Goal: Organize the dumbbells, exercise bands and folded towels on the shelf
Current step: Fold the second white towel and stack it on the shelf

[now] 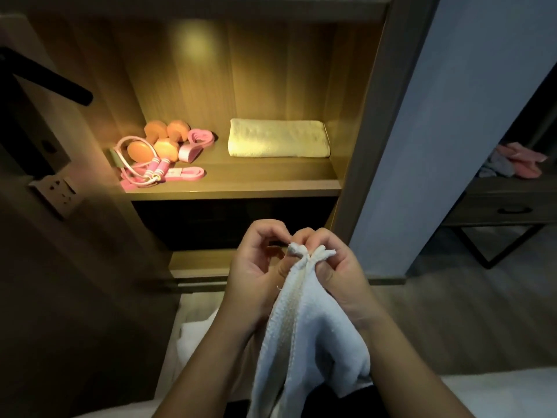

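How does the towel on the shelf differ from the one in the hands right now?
The shelf towel lies folded flat; the held towel hangs loose. The shelf towel is untouched; the left hand and right hand pinch the held towel's top edge. Both are pale terry cloth.

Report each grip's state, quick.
Left grip: closed, pinching the top edge of the white terry-cloth towel.
Right grip: closed, pinching the same towel's top corner.

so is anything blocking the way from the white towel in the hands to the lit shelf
Nothing visible does. The left hand and right hand hold the white towel before the open shelf; the folded towel lies right, dumbbells and bands left.
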